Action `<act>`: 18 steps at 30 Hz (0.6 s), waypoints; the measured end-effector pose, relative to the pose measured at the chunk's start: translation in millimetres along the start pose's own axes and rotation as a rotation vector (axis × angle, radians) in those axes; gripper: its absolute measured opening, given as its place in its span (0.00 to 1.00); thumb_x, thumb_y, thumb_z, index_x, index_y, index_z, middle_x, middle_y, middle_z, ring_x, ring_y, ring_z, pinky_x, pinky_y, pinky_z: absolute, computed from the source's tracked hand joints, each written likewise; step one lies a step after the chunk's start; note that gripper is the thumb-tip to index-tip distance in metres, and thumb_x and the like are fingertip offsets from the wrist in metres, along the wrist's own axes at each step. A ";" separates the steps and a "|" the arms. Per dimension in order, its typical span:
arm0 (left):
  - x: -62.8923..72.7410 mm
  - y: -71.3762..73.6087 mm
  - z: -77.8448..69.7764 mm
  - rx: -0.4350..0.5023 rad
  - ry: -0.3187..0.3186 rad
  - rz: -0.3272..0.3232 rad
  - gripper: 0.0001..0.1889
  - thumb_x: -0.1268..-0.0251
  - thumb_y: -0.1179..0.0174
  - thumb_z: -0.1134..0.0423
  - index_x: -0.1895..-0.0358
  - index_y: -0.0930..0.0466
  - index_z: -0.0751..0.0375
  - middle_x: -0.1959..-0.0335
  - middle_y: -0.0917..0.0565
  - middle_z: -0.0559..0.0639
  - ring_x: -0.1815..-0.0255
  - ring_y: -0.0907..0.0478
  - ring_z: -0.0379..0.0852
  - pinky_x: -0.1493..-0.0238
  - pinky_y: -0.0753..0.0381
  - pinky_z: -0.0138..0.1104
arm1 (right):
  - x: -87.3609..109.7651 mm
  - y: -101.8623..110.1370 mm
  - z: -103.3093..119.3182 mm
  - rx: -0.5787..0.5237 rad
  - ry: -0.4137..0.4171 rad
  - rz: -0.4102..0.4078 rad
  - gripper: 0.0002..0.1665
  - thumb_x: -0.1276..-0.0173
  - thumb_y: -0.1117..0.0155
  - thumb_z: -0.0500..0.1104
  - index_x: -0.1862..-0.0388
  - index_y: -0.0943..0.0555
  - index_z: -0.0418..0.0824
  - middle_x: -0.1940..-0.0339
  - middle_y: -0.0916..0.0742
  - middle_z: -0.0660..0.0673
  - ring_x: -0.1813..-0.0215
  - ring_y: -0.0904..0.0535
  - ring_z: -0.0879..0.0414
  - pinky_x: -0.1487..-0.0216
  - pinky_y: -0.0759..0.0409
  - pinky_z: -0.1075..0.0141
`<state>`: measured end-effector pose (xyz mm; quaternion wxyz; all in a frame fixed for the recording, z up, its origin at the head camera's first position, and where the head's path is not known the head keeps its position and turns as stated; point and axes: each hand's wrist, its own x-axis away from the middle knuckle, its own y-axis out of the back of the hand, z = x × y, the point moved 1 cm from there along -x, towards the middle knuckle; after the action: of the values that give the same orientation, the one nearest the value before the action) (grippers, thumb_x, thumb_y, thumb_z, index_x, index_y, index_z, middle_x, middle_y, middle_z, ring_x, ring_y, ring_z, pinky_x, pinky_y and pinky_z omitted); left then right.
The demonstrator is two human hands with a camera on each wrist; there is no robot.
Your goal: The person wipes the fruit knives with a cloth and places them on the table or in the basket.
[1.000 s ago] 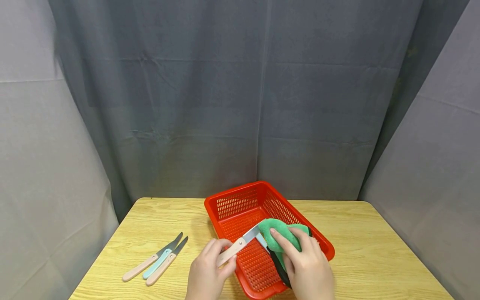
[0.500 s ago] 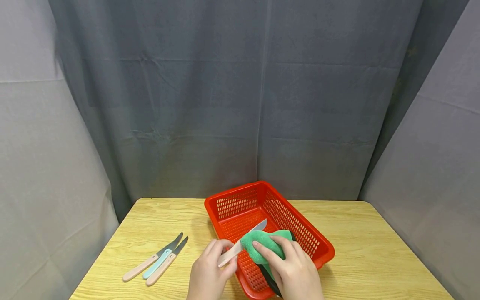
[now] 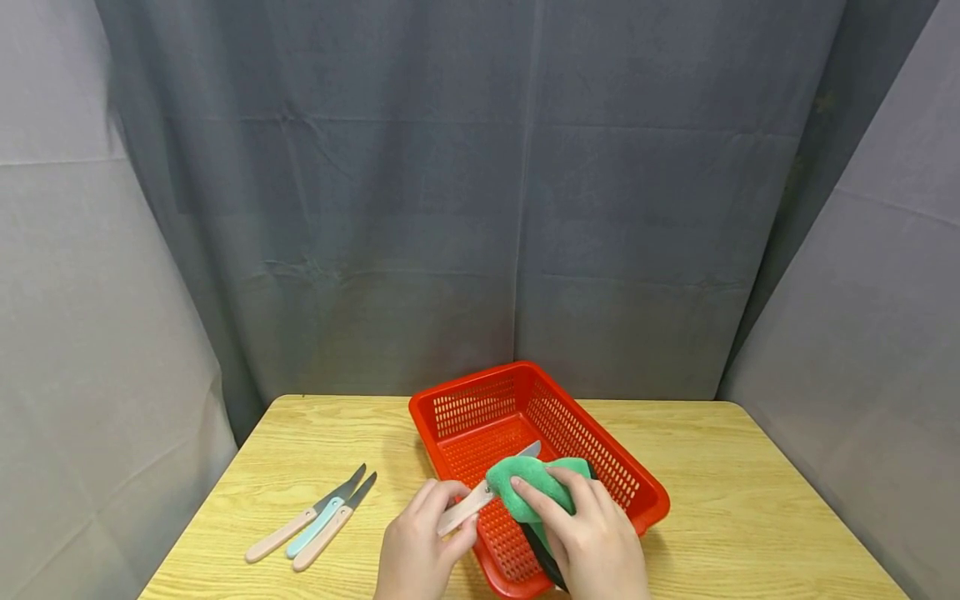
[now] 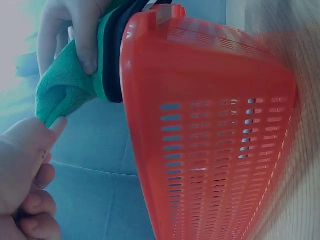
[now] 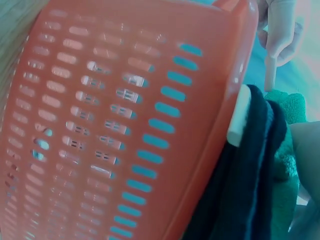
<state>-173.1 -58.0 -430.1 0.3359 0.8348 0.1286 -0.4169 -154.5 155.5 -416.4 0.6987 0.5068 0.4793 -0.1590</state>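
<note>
Head view: left fingers (image 3: 442, 490) pinch a knife (image 3: 467, 509), right fingers (image 3: 542, 502) clasp a cloth (image 3: 527, 472). Wiping seems unfinished; three other knives (image 3: 318, 525) lie aside.

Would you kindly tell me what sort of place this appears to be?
It looks like a curtained-off work booth, perhaps for filming: a dark grey curtain hangs behind the wood-grain table, and paler drapes flank both sides.
</note>
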 end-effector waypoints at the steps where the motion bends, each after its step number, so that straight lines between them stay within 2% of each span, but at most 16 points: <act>1: 0.0 0.2 0.1 0.000 -0.009 -0.003 0.22 0.60 0.22 0.67 0.59 0.18 0.46 0.69 0.22 0.32 0.73 0.30 0.26 0.73 0.30 0.22 | -0.4 1.0 -1.2 0.001 -0.006 0.004 0.27 0.16 0.66 0.59 0.36 0.18 0.66 0.48 0.14 0.42 0.56 0.18 0.48 0.66 0.16 0.54; 3: 0.0 0.6 0.3 0.001 -0.028 -0.010 0.22 0.61 0.22 0.67 0.59 0.18 0.46 0.69 0.22 0.32 0.72 0.30 0.25 0.73 0.30 0.21 | -1.7 4.1 -3.8 0.003 -0.020 0.022 0.18 0.18 0.47 0.52 0.36 0.18 0.66 0.47 0.14 0.42 0.55 0.18 0.47 0.65 0.15 0.53; 4: 0.0 0.8 0.4 0.002 -0.034 -0.011 0.22 0.61 0.22 0.67 0.59 0.18 0.46 0.69 0.22 0.32 0.72 0.30 0.25 0.73 0.30 0.21 | -2.2 5.6 -5.5 0.008 -0.024 0.030 0.20 0.23 0.39 0.48 0.36 0.18 0.66 0.47 0.15 0.42 0.55 0.18 0.46 0.64 0.15 0.52; 6: 0.0 1.1 0.6 0.005 -0.045 -0.012 0.22 0.62 0.21 0.67 0.59 0.18 0.46 0.69 0.22 0.32 0.72 0.30 0.25 0.72 0.30 0.21 | -3.2 8.6 -9.1 0.022 -0.034 0.046 0.33 0.37 0.24 0.40 0.36 0.18 0.66 0.47 0.15 0.41 0.55 0.18 0.45 0.64 0.14 0.52; 8: 0.0 1.2 0.8 0.007 -0.054 -0.013 0.22 0.62 0.21 0.66 0.59 0.17 0.47 0.68 0.21 0.32 0.72 0.30 0.25 0.72 0.30 0.21 | -4.3 11.1 -12.5 0.023 -0.046 0.051 0.45 0.52 0.19 0.34 0.36 0.18 0.65 0.47 0.15 0.41 0.55 0.18 0.44 0.63 0.14 0.52; 10: 0.1 1.2 1.1 0.007 -0.062 -0.016 0.22 0.62 0.21 0.66 0.59 0.17 0.47 0.68 0.21 0.33 0.73 0.30 0.26 0.72 0.30 0.21 | -4.8 12.5 -16.2 0.031 -0.055 0.043 0.31 0.36 0.25 0.41 0.36 0.17 0.65 0.48 0.15 0.41 0.56 0.18 0.44 0.64 0.14 0.52; 12: 0.0 1.0 0.9 0.007 -0.065 -0.016 0.22 0.62 0.21 0.66 0.59 0.17 0.47 0.68 0.21 0.33 0.73 0.29 0.26 0.72 0.30 0.21 | -5.1 13.5 -19.7 0.030 -0.067 0.031 0.19 0.22 0.39 0.50 0.36 0.17 0.66 0.48 0.15 0.41 0.56 0.19 0.45 0.65 0.15 0.52; 14: 0.0 0.9 0.5 0.010 -0.057 -0.014 0.22 0.62 0.21 0.66 0.59 0.17 0.47 0.68 0.21 0.33 0.73 0.29 0.26 0.72 0.30 0.21 | -5.1 15.1 -23.3 0.025 -0.074 0.018 0.22 0.16 0.56 0.55 0.36 0.17 0.65 0.48 0.16 0.41 0.55 0.19 0.44 0.66 0.15 0.51; 15: 0.0 0.9 0.2 0.012 -0.044 -0.009 0.22 0.61 0.21 0.66 0.59 0.17 0.47 0.68 0.21 0.33 0.73 0.29 0.26 0.72 0.29 0.22 | -5.0 16.2 -25.1 0.024 -0.080 0.011 0.22 0.16 0.56 0.54 0.36 0.17 0.65 0.48 0.16 0.41 0.55 0.19 0.44 0.67 0.15 0.50; 17: 0.0 1.0 -0.6 0.021 -0.007 0.006 0.21 0.59 0.22 0.67 0.59 0.18 0.47 0.69 0.22 0.33 0.72 0.29 0.26 0.73 0.29 0.23 | -5.3 19.2 -28.4 0.024 -0.087 -0.006 0.20 0.23 0.42 0.47 0.37 0.17 0.64 0.49 0.16 0.41 0.55 0.19 0.43 0.67 0.15 0.49; 18: -0.1 1.1 -1.0 0.024 0.019 0.014 0.20 0.57 0.23 0.67 0.59 0.18 0.47 0.69 0.22 0.33 0.72 0.29 0.26 0.73 0.28 0.24 | -5.5 20.9 -30.1 0.025 -0.092 -0.012 0.24 0.29 0.35 0.42 0.37 0.16 0.63 0.49 0.16 0.40 0.55 0.19 0.43 0.66 0.15 0.48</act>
<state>-172.1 -58.1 -429.1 0.3275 0.8435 0.1206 -0.4082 -157.7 189.1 -400.9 0.7125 0.5049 0.4476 -0.1925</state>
